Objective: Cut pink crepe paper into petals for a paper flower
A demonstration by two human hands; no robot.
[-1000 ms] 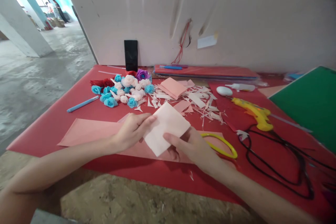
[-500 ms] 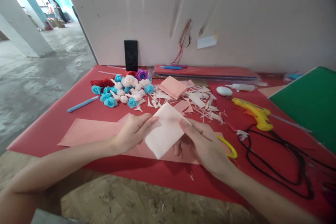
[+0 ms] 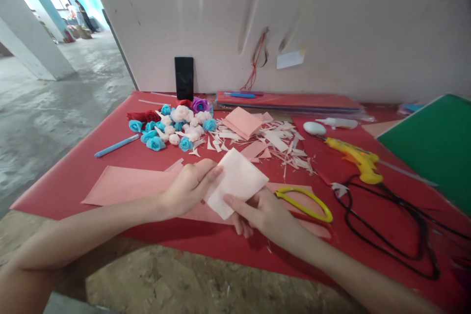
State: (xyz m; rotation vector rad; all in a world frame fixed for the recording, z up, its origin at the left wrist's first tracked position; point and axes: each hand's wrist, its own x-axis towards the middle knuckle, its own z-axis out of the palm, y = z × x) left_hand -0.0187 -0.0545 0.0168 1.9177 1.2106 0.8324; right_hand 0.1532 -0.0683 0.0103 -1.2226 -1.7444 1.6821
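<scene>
A pale pink paper square (image 3: 237, 179) is held up between both hands above the table. My left hand (image 3: 189, 184) pinches its left edge, thumb on top. My right hand (image 3: 265, 211) grips the lower right part, its thumb pressed on the face and the other fingers behind. Beneath lies a long pink paper strip (image 3: 128, 185). Just right of my right hand are scissors with yellow and red handles (image 3: 305, 201). Beyond the square, a folded pink paper stack (image 3: 243, 121) rests on pale paper scraps (image 3: 275, 140).
Paper flowers (image 3: 180, 125) in several colours and a blue pen (image 3: 117, 146) lie left. On the right are a yellow glue gun (image 3: 355, 157), its black cable (image 3: 386, 245), a white bottle (image 3: 340, 122) and a green board (image 3: 434, 147). A phone (image 3: 184, 78) leans at the back.
My right hand has moved down and left along the square, from its right corner to its lower edge. More of the scissors shows. My left hand has barely moved.
</scene>
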